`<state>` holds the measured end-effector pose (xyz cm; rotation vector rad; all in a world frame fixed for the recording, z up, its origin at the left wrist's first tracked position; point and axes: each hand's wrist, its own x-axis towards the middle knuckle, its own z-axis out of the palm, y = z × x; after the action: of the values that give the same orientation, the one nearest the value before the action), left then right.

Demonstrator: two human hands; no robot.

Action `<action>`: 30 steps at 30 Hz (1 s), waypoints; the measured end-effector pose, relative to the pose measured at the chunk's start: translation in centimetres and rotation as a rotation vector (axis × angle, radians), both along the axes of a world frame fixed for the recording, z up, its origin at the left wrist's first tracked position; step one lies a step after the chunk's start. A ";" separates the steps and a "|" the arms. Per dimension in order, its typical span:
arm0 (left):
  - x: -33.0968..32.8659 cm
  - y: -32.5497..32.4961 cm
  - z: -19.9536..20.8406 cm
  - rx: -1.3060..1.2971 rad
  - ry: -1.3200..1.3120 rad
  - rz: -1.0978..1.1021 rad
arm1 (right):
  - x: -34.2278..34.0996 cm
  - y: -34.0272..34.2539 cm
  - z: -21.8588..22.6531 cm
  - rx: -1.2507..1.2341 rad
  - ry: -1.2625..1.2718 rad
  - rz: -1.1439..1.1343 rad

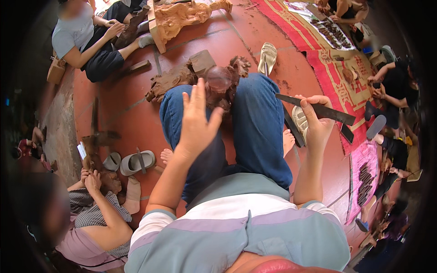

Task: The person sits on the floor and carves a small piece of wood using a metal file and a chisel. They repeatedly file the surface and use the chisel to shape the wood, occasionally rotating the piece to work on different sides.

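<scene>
while the wearer sits in blue jeans [257, 123], one dark brown carving [218, 79], its upper part round and smooth, is placed between the knees.
left hand [198, 120]: released, fingers extended, thumb apart; just beside the carving, whether touching cannot be told.
right hand [316, 120]: clasping one flat dark tool [334, 112], long and straight, one end narrowing toward the knee.
beyond the left knee: one rough brown wood piece [170, 83]; near it, one squared block [202, 63].
past the right knee: one pale sandal [268, 55], on the red tile floor [123, 125].
to the far side: one orange-brown figure carving [184, 22].
at right: one red-and-gold mat [330, 73].
at left: one pair of grey slippers [132, 164].
</scene>
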<state>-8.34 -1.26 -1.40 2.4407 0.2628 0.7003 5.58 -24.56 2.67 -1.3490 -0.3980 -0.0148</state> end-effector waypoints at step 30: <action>0.9 -5.5 -5.7 -2.474 -0.312 -0.332 | -1.2 6.9 -4.4 -0.155 0.040 0.366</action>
<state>-7.44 -6.73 -7.11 -0.0171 0.2545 0.1210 4.37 -17.64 -1.75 -1.4083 -0.6166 0.3519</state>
